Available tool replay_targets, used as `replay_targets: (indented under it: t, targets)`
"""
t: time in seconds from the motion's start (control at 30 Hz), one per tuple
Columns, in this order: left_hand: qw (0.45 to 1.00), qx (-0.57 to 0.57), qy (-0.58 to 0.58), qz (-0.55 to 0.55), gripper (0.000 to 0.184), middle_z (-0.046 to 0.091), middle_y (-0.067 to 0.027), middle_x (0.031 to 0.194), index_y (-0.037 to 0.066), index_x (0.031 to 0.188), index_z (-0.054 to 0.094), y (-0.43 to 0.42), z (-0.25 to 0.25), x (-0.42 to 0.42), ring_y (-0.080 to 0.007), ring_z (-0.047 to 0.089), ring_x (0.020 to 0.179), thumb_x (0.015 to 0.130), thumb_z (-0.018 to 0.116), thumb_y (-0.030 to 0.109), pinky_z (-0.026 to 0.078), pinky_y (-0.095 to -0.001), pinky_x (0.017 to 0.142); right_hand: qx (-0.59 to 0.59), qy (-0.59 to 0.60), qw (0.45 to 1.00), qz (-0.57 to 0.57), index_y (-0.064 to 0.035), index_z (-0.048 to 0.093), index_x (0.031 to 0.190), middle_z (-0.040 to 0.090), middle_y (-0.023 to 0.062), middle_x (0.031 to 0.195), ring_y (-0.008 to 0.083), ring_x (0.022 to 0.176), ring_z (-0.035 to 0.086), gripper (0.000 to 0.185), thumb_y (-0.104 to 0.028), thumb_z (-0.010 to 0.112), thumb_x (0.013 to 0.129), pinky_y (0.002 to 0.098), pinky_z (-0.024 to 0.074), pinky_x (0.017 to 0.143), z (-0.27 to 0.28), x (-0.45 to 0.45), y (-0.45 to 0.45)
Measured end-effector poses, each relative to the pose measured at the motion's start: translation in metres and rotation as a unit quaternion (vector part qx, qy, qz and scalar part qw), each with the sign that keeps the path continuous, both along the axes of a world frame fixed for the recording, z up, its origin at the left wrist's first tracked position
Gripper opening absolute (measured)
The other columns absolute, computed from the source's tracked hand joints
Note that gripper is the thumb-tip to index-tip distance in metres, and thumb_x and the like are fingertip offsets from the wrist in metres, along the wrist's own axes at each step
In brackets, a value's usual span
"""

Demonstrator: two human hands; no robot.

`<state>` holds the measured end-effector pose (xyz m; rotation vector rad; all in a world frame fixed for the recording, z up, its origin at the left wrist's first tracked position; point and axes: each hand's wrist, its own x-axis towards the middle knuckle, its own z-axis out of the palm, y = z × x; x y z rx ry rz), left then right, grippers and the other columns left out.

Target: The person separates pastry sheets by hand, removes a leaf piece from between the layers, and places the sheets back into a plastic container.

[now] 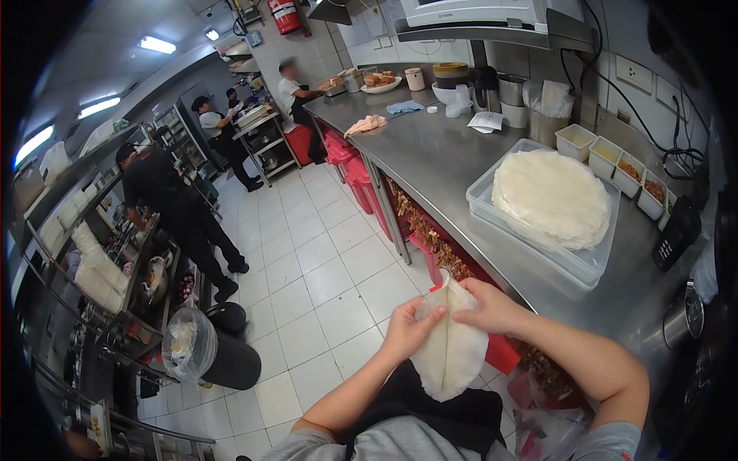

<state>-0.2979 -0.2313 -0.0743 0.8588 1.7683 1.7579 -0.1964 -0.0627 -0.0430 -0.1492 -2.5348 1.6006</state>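
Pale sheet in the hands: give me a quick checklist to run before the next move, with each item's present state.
1. Left hand on the pale sheet: ok, thumb and fingers grip its upper part.
2. Right hand on the sheet: ok, it grips the upper part from the other side.
3. Sheet resting on the counter: not ok, it hangs from the hands, off the counter's edge.
4. Sheet free of tears: cannot tell, a lengthwise line shows, perhaps a fold or seam.
5. Stack of pale rounds inside the clear tray: ok.
6. Tray on the counter: ok.
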Motion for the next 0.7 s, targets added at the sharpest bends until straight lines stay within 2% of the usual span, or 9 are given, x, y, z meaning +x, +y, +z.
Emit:
replay_targets:
  t: [0.1,0.13,0.2,0.3,0.4,0.47,0.57,0.6,0.7]
  targets:
    - [0.995,-0.026,0.070,0.060,0.010,0.065,-0.0013,0.077,0.003,0.084,0.064,-0.008,0.002,-0.023,-0.0047,0.056,0.067,0.086,0.067,0.012,0.047,-0.0221,0.059,-0.025,-0.092,0.995,-0.025,0.0025,0.054,0.111,0.064,0.0140,0.098,0.0207,0.091,0.062,0.036,-0.012,0.065,0.080,0.0333,0.0482,0.080,0.029,0.003,-0.001]
    - [0.993,-0.024,0.090,0.076,0.011,0.065,-0.0013,0.076,0.003,0.082,0.063,-0.011,0.002,-0.030,-0.0045,0.056,0.066,0.085,0.068,0.012,0.047,-0.0221,0.058,-0.066,-0.046,0.997,-0.018,0.0025,0.058,0.108,0.065,0.0126,0.096,0.0186,0.090,0.062,0.029,-0.009,0.063,0.081,0.0327,0.0482,0.079,0.017,-0.001,0.002]
    - [0.988,-0.023,0.122,0.094,0.013,0.064,-0.0017,0.075,0.002,0.082,0.063,-0.016,-0.001,-0.041,-0.0046,0.055,0.065,0.084,0.068,0.013,0.046,-0.0217,0.057,-0.066,-0.046,0.997,-0.004,0.0029,0.060,0.107,0.066,0.0117,0.093,0.0168,0.087,0.062,0.027,-0.008,0.062,0.082,0.0320,0.0485,0.078,0.007,-0.007,0.001]
    - [0.974,-0.084,0.189,0.091,0.016,0.064,-0.0019,0.075,0.001,0.081,0.062,-0.019,0.001,-0.046,-0.0056,0.056,0.067,0.085,0.068,0.015,0.046,-0.0225,0.058,-0.093,-0.053,0.994,-0.009,0.0029,0.062,0.106,0.067,0.0105,0.090,0.0151,0.083,0.062,0.025,-0.008,0.061,0.083,0.0312,0.0491,0.076,0.003,-0.008,0.000]
    - [0.984,-0.119,0.118,0.059,0.021,0.064,-0.0056,0.072,-0.002,0.086,0.064,-0.011,0.015,-0.036,-0.0084,0.057,0.067,0.083,0.067,0.019,0.047,-0.0268,0.060,-0.171,-0.073,0.983,-0.008,0.0014,0.061,0.108,0.066,0.0078,0.092,0.0126,0.082,0.062,0.024,-0.009,0.059,0.087,0.0294,0.0493,0.075,-0.008,-0.006,0.001]
    - [0.983,-0.075,0.158,0.053,0.022,0.065,-0.0060,0.073,-0.003,0.090,0.065,-0.003,0.018,-0.028,-0.0088,0.057,0.067,0.084,0.066,0.018,0.047,-0.0273,0.062,-0.150,-0.091,0.984,0.003,0.0003,0.060,0.109,0.066,0.0056,0.093,0.0110,0.084,0.061,0.023,-0.011,0.058,0.089,0.0287,0.0491,0.076,0.003,-0.003,-0.003]
    - [0.983,-0.050,0.175,0.028,0.024,0.066,-0.0079,0.076,-0.004,0.096,0.065,0.008,0.017,-0.027,-0.0110,0.059,0.068,0.084,0.064,0.017,0.048,-0.0281,0.063,-0.053,-0.040,0.996,0.059,0.0015,0.062,0.103,0.067,0.0119,0.087,0.0168,0.080,0.063,0.022,-0.011,0.058,0.085,0.0336,0.0489,0.075,-0.002,-0.003,-0.004]
    - [0.984,-0.051,0.170,0.020,0.024,0.066,-0.0084,0.075,-0.004,0.096,0.065,0.011,0.017,-0.027,-0.0116,0.060,0.067,0.083,0.064,0.016,0.048,-0.0282,0.063,-0.026,-0.034,0.997,0.061,0.0009,0.062,0.102,0.067,0.0159,0.087,0.0238,0.081,0.065,0.025,-0.015,0.060,0.083,0.0365,0.0487,0.075,-0.003,-0.003,-0.004]
    - [0.978,-0.072,0.196,0.027,0.020,0.066,-0.0099,0.072,-0.004,0.093,0.066,0.019,0.016,-0.023,-0.0127,0.060,0.064,0.082,0.063,0.013,0.048,-0.0285,0.062,0.059,-0.001,0.998,0.021,0.0006,0.062,0.101,0.066,0.0201,0.088,0.0308,0.084,0.065,0.029,-0.019,0.062,0.080,0.0393,0.0489,0.076,0.001,0.000,-0.004]
